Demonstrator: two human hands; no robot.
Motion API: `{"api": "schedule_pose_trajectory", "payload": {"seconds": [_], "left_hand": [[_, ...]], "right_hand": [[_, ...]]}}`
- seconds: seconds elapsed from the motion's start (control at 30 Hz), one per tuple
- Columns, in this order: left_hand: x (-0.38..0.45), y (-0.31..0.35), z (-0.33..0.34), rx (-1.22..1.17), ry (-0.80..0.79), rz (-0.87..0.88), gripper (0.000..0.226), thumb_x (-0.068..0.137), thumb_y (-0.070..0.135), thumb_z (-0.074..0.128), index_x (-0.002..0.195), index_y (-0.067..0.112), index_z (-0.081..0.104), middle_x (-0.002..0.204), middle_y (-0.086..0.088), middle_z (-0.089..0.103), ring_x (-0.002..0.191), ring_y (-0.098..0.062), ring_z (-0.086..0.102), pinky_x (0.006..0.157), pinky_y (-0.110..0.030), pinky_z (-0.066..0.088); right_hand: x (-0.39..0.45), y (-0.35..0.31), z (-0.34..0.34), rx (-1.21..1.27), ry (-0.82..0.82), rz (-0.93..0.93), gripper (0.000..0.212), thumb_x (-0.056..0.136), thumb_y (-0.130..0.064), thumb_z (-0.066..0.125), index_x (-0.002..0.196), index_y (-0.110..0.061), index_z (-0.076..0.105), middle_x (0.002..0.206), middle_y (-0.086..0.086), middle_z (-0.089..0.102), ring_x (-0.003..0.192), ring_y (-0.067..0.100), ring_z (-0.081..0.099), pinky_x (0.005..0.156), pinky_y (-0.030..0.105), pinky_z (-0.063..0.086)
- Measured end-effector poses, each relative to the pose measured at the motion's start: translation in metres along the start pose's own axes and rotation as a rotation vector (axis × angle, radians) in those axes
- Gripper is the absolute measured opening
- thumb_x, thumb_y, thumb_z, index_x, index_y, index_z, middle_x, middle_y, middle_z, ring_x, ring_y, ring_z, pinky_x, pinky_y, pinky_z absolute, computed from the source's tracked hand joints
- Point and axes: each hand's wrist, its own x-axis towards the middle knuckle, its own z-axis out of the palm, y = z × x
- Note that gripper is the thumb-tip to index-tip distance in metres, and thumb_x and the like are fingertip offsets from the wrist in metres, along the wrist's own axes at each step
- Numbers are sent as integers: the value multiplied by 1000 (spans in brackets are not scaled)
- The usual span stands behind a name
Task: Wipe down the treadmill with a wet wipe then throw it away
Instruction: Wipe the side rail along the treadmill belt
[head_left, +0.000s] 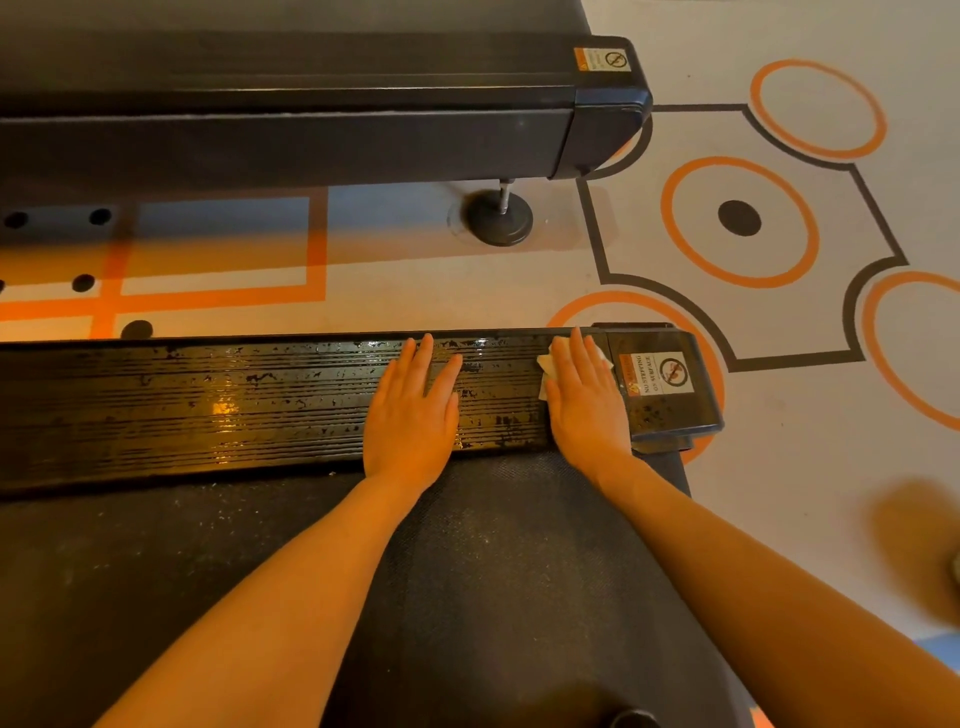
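So the wet wipe (546, 368) is a crumpled white scrap pinned flat under the right hand (584, 395), down at the far right end of the treadmill's ribbed side rail (234, 400), just beside the end cap (670, 389). Only bits of it poke out to the left of the palm and past the fingers, the rest is hidden under the hand. That hand is basically flat, fingers straight and close together, pressing down on the wipe rather than curling around it. The left hand (413, 410) sits a little further left on the same rail, also flat, fingers spread a bit, holding nothing, just resting on the plastic. The rail looks shiny and streaky with wet patches along most of its length. The end cap has a warning sticker (660, 375) that reads no stepping on surface, touching distance from the right hand's fingers. Nearer the camera is the dark treadmill belt (467, 571), and both forearms cross over it to reach the rail. Beyond the rail there's a strip of floor (415, 280) with orange squares, orange rings and black dots painted on it, and then a second treadmill (311, 104) running parallel, standing on a round levelling foot (498, 215), with its own sticker at the corner. Something blurry and brownish at the right edge, can't tell what.
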Motion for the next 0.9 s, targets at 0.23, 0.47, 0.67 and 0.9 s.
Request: {"api": "schedule_pose_trajectory", "payload": {"seconds": [0.23,0.47,0.67,0.9], "left_hand": [[3,7,-5,-103,3,29,47,102,23,47,148,19,40,160,-10,23,149,-27,15,116,-40,11],[21,37,-11,-136,-4,100,46,104,25,41,149,20,38,161,-6,19,150,-23,11,118,-41,14],[26,35,-3,-76,-78,129,50,105,32,36,153,22,28,163,-4,12,151,-21,5,118,-36,4],[25,31,5,59,-89,183,53,104,34,39,153,18,27,162,-11,13,150,-27,9,114,-35,0]], "right_hand": [[-46,-2,2,15,21,30,55,107,-27,32,156,-14,11,163,8,2,150,23,-3,117,31,-5],[-61,-2,7,20,12,107,54,107,-32,28,156,-19,9,164,3,-1,150,21,-5,114,28,-6],[-44,5,0,1,-12,100,56,107,-32,30,156,-19,8,164,3,-1,150,22,-6,119,36,2],[18,14,-12,-12,-11,64,56,106,-37,28,156,-18,10,164,6,3,151,24,-1,122,44,9]]}}
